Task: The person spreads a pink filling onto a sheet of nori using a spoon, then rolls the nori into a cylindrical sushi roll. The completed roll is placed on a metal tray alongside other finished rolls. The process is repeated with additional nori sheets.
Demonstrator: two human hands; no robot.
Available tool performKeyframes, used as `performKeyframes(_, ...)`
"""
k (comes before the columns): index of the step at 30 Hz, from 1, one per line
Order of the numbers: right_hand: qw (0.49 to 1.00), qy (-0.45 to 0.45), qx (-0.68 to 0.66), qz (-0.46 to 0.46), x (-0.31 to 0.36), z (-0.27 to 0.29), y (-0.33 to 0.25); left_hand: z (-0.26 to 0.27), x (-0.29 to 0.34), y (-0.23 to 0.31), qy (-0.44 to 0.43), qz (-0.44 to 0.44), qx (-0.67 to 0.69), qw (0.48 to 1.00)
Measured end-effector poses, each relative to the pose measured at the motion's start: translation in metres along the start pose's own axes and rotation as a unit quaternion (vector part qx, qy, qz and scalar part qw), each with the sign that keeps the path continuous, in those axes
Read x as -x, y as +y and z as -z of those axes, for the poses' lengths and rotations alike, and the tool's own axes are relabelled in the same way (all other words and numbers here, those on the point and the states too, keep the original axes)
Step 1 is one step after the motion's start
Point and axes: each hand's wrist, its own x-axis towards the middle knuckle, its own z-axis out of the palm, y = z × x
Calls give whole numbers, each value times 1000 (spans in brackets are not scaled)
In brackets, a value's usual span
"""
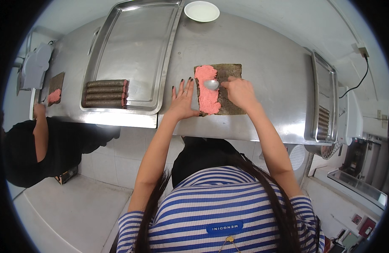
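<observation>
A dark seaweed sheet (230,99) lies flat on the steel table in front of me. Pink paste (208,102) covers its left part in an uneven band running from far to near. My right hand (240,93) grips a metal spoon (211,84), whose bowl rests on the paste. To the left of the sheet my left hand (183,101) lies flat with fingers spread, its thumb at the sheet's near left corner.
Left of me a steel tray (131,50) holds several seaweed rolls (106,93). A white bowl (202,11) stands at the far edge. Another tray (323,84) with rolls is at the right end. At far left a co-worker's hand (39,110) is near another pasted sheet (56,86).
</observation>
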Motion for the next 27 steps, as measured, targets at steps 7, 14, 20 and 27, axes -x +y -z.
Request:
performKeyframes(7,997,-51,29,43,33,-6,-18,0,0,1,-2,2,-4,1000)
performKeyframes(14,997,-7,20,77,54,-12,-31,1,0,0,-11,0,-3,1000)
performKeyframes(20,996,-41,34,78,60,-14,-38,-1,-1,-2,-3,-1,-1,1000)
performKeyframes(27,994,-33,48,97,66,-16,-38,5,-1,2,-19,2,-13,1000)
